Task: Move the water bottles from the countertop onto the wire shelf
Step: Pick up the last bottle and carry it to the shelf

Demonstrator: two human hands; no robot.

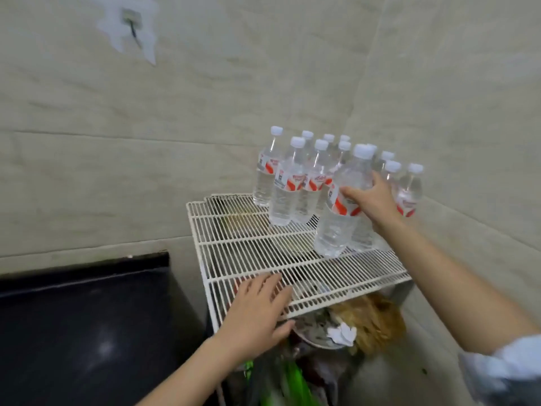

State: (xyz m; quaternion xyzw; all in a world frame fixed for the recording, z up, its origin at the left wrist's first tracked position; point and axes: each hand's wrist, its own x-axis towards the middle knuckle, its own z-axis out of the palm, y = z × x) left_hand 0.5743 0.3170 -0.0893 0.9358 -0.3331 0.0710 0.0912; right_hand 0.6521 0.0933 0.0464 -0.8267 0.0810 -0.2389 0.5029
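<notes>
Right hand (373, 200) is gripping an upright clear water bottle (341, 206) standing on the wire shelf (248, 247); left hand (260, 315) is lying flat, fingers spread, on the shelf's front edge.

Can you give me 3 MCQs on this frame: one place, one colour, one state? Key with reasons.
1. Where does the left hand rest?
A. On the front edge of the wire shelf
B. On the black countertop
C. On a bottle cap

2. What colour are the caps of the water bottles?
A. Blue
B. White
C. Green

3. What is the right hand doing?
A. Hanging free with nothing in it
B. Pressing flat on the wall
C. Gripping the near bottle at its label

Key: 1 A, the palm lies on the shelf's front wires, beside the countertop. 2 B, every visible cap is white. 3 C, the fingers wrap the labelled middle of the bottle whose base is at the shelf wires.
</notes>
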